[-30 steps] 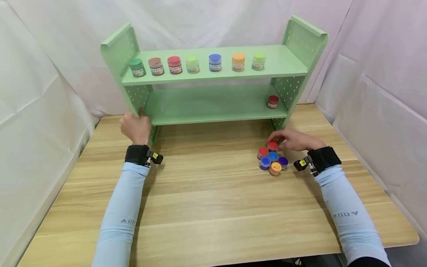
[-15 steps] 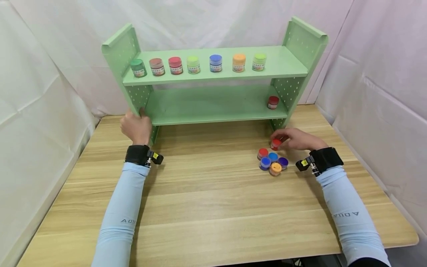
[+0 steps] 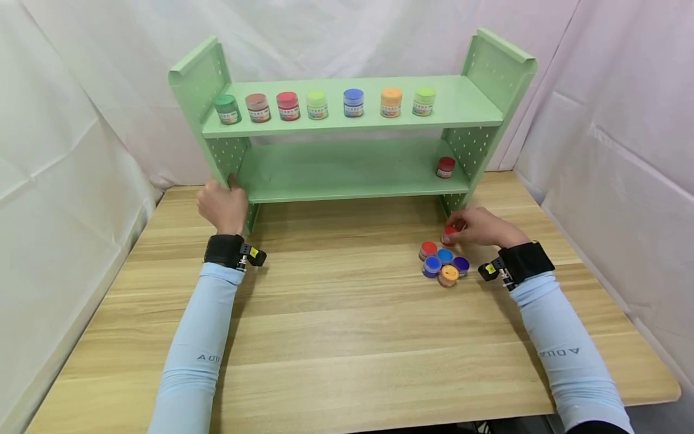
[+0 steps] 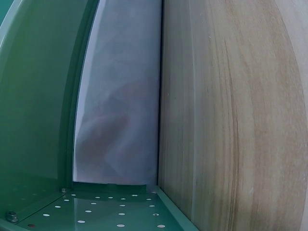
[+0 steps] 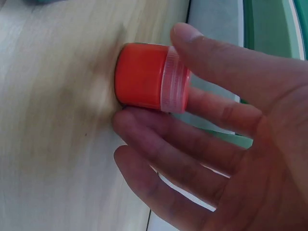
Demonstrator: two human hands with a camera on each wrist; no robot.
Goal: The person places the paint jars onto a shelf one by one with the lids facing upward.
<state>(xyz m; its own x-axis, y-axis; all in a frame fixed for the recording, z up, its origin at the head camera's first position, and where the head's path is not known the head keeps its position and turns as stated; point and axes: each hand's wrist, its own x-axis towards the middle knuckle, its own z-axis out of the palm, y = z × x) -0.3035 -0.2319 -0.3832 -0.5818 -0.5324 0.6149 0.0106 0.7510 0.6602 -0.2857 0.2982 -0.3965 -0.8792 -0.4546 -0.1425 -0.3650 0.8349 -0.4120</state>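
Note:
My right hand (image 3: 484, 228) pinches a small red paint jar (image 5: 149, 77) between thumb and fingers. The right wrist view shows the jar's clear-rimmed lid towards the palm and its base close to the wooden table. Just in front of that hand stand a second red jar (image 3: 428, 249), a light blue jar (image 3: 445, 256), a blue jar (image 3: 432, 266), a purple jar (image 3: 461, 265) and an orange jar (image 3: 448, 275). With its fingers curled, my left hand (image 3: 222, 206) grips the lower left side of the green shelf rack (image 3: 347, 172); part of those fingers is hidden behind the panel.
On the upper shelf several paint jars stand in a row, from a dark green jar (image 3: 227, 110) to a lime jar (image 3: 424, 101). A dark red jar (image 3: 446, 167) sits at the lower shelf's right end. White cloth (image 3: 607, 181) hangs behind and beside the table (image 3: 336, 313).
The red jar in my right hand has moved slightly away from the group, to the back and right. My left hand keeps its place on the rack.

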